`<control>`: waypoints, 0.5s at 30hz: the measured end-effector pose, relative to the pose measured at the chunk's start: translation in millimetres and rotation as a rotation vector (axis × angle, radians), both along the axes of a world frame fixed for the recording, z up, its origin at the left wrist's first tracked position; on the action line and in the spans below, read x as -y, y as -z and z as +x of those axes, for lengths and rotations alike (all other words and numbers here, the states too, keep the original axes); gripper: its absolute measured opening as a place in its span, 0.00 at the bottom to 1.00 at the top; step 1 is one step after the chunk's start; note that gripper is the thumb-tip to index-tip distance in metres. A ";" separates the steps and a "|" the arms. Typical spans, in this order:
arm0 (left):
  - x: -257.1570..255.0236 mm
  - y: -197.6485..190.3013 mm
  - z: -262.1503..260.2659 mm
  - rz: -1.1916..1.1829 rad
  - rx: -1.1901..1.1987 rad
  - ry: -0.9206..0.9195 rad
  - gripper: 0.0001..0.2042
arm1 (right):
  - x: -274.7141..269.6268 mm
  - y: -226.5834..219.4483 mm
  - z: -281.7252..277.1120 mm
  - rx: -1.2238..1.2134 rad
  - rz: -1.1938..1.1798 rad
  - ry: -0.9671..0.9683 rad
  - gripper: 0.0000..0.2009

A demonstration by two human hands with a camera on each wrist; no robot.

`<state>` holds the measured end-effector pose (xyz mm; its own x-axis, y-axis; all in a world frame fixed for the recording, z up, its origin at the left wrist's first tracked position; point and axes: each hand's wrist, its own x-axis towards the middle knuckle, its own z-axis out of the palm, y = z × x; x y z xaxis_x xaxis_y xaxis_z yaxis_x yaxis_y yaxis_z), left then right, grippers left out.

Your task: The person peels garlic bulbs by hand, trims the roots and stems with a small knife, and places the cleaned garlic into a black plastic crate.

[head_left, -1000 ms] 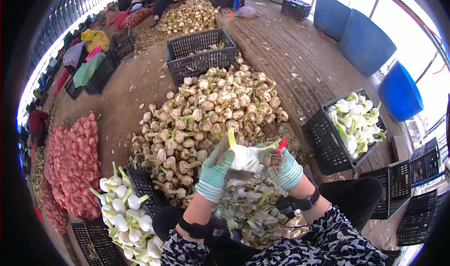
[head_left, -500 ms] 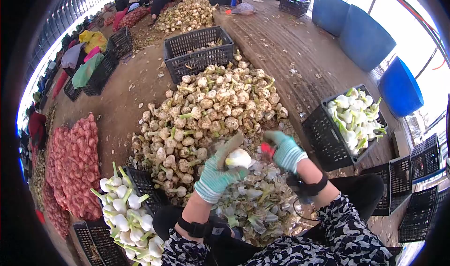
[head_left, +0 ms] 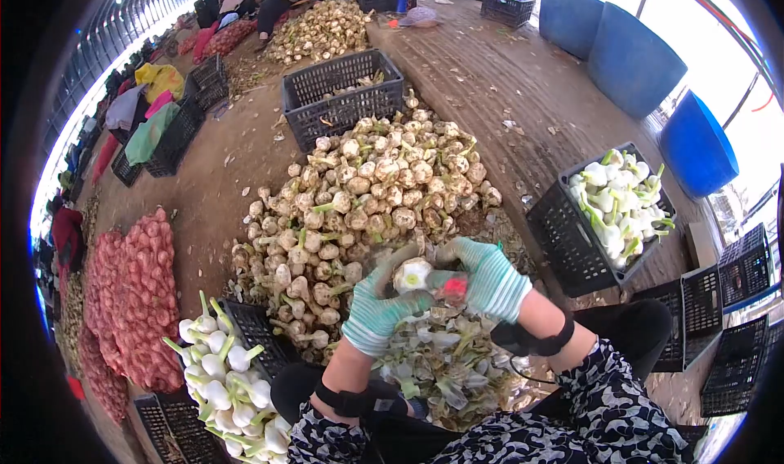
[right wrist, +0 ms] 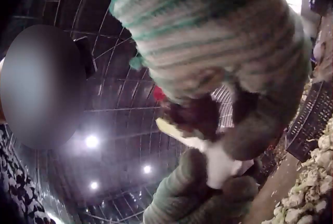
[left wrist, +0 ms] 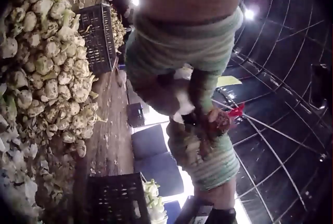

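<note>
A white garlic bulb is gripped by the gloved left hand, its round end facing the head camera. Close on its right, the gloved right hand curls round a small item with a red end; its working part is hidden. In the left wrist view, the bulb lies between the left hand and the right hand. The right wrist view has the right hand above the bulb, its fingers touching it, with a pale stem sticking out.
Unpeeled garlic is heaped ahead, with peelings below the hands. Crates of white garlic stand right and left. A crate stands behind the heap; red net sacks lie left, blue tubs right.
The right hand moved away from the bulb, then came back beside it. The bulb has turned in the left hand; its stem, visible to the head camera earlier, is now hidden there.
</note>
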<state>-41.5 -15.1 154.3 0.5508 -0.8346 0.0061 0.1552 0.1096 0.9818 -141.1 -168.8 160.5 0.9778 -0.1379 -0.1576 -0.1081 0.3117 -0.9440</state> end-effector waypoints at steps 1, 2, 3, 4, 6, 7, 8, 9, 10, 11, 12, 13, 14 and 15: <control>-0.7 -2.0 -0.7 0.037 -0.017 -0.006 0.31 | -9.9 -12.4 -2.1 0.086 -0.555 0.105 0.08; -1.5 -5.3 -1.1 0.036 -0.019 -0.008 0.31 | -14.4 -19.3 -3.1 0.172 -1.111 0.208 0.06; -2.5 -9.5 -1.2 0.063 -0.013 0.005 0.31 | -10.7 -14.4 -2.4 0.238 -1.172 0.171 0.11; -3.3 -11.5 -1.4 0.092 -0.007 0.020 0.31 | -6.1 -8.9 -1.2 0.235 -1.171 0.171 0.11; -6.3 -8.7 -2.6 0.050 -0.145 0.048 0.30 | 6.7 6.9 2.6 -0.027 -0.640 0.286 0.05; -6.0 -7.7 -1.2 0.004 -0.281 0.073 0.30 | 11.9 4.4 6.0 0.109 0.050 0.263 0.07; -4.5 -6.3 0.7 0.003 -0.279 0.072 0.30 | 11.1 2.9 3.3 0.110 0.050 0.262 0.07; -3.6 -3.9 1.7 0.020 -0.292 0.025 0.30 | 7.7 1.1 -3.5 0.055 0.105 0.293 0.05; -3.2 -2.6 1.6 0.040 -0.305 -0.019 0.29 | 0.8 -8.1 -4.5 -0.003 0.161 0.326 0.05; -1.4 -6.1 -0.4 0.026 -0.337 -0.006 0.29 | -2.7 -5.9 -3.3 -0.003 0.163 0.326 0.05; 1.0 -4.5 -0.6 0.026 -0.333 -0.003 0.29 | -7.3 -2.2 -2.7 0.099 -0.076 0.341 0.04; 3.3 -0.7 -0.8 0.032 -0.213 -0.017 0.29 | -12.3 0.5 -2.5 0.199 -0.315 0.354 0.04; 4.1 1.5 -2.0 0.039 -0.096 -0.030 0.29 | -15.8 1.5 -2.5 0.294 -0.555 0.363 0.05; 2.5 0.9 -2.3 0.041 -0.096 -0.027 0.29 | -16.2 0.2 -2.6 0.440 -0.890 0.369 0.05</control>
